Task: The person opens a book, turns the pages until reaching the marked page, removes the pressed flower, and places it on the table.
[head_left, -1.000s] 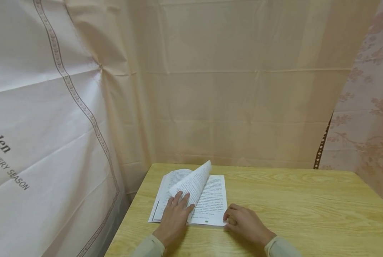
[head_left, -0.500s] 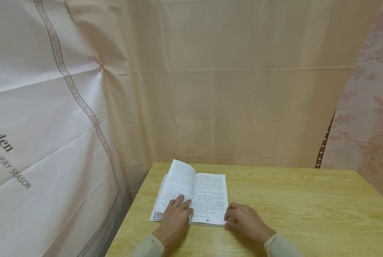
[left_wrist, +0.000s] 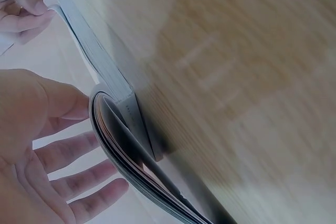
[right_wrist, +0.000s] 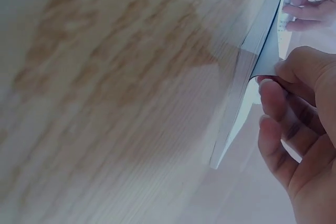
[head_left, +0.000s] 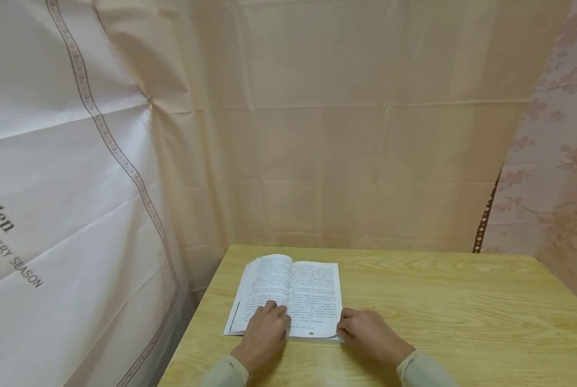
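Turned sheet: the white paper left page (head_left: pixel 271 279), covered in small dark print, has come down onto the left side — a second ago it stood raised at a slant across the middle.
Lifted corner: the white printed right page (head_left: pixel 315 290) now curls up at its bottom right corner, which lay flat in the earlier frames; a sheet edge shows beneath it.
Left hand (head_left: pixel 264 330): rests on the lower part of the left page beside the fold, fingers stretched out and a little apart; the left wrist view shows the thumb at the fold.
Right hand (head_left: pixel 370 330): pinches the lifted corner of the right page between thumb and finger — the right wrist view shows this closely. The two hands are apart, one at the fold, one at the outer edge.
Book: the open white-paged book (head_left: pixel 235 322) lies at the left part of the worktop, its left pages arched near the fold. A small round green mark (head_left: pixel 311 333) sits at the foot of the right page.
Sleeves: pale grey-green cuffs (head_left: pixel 424 370) at both wrists.
Worktop: yellowish wood-grain worktop (head_left: pixel 438 301) with rounded far corners.
Hangings: plain beige cloth (head_left: pixel 317 161) behind, white lettered cloth (head_left: pixel 37 161) at left, pinkish flower-patterned cloth (head_left: pixel 559 188) at right.
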{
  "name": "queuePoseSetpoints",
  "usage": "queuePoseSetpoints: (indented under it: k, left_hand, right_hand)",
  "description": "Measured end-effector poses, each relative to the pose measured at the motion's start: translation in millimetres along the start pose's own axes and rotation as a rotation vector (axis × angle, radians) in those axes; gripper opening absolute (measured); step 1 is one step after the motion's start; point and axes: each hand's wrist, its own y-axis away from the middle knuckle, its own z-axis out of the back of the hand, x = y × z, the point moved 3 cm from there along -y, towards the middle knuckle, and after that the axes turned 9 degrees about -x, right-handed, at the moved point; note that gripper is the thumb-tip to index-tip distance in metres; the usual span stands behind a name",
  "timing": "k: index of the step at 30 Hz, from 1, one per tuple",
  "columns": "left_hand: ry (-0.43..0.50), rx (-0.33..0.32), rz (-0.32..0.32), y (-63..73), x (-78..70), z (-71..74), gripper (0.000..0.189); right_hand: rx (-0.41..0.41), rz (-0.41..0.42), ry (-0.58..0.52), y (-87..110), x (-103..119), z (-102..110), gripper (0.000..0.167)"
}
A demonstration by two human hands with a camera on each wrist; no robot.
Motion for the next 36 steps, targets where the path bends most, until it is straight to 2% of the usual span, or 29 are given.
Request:
queuePoseSetpoints:
  k: [6,9,13,17,20,25,32,36]
  left_hand:
    - [0.017,0.017,0.019,0.1,-2.2,-0.2,0.007]
    - [0.024,0.031,0.021,-0.2,-2.9,0.0,0.025]
    - [0.009,0.04,0.012,-0.2,-2.4,0.1,0.04]
    - [0.026,0.035,0.022,-1.3,-2.0,-0.3,0.037]
    - [0.046,0.03,0.03,-2.2,-2.6,0.1,0.033]
    - [0.045,0.042,0.039,-2.6,-2.6,1.3,0.031]
    - [0.06,0.033,0.036,-2.5,0.0,-0.3,0.03]
    - [0.058,0.022,0.031,-1.4,-0.2,-0.3,0.029]
  right_hand:
    - [-0.014,0.029,0.032,-0.6,1.3,-1.1,0.018]
    - [0.003,-0.001,0.008,-0.1,-0.1,-1.6,0.017]
    - [0.047,-0.066,-0.008,1.2,-3.1,-4.0,0.004]
    - [0.087,-0.14,-0.017,2.8,-5.1,-6.7,0.02]
    - [0.097,-0.16,-0.02,2.8,-5.1,-7.2,0.023]
    - [0.09,-0.132,-0.014,1.4,-4.6,-5.7,0.02]
    - [0.036,-0.068,-0.039,-0.5,-5.2,-2.2,0.017]
    - [0.062,-0.091,-0.047,-0.9,-5.5,-3.7,0.016]
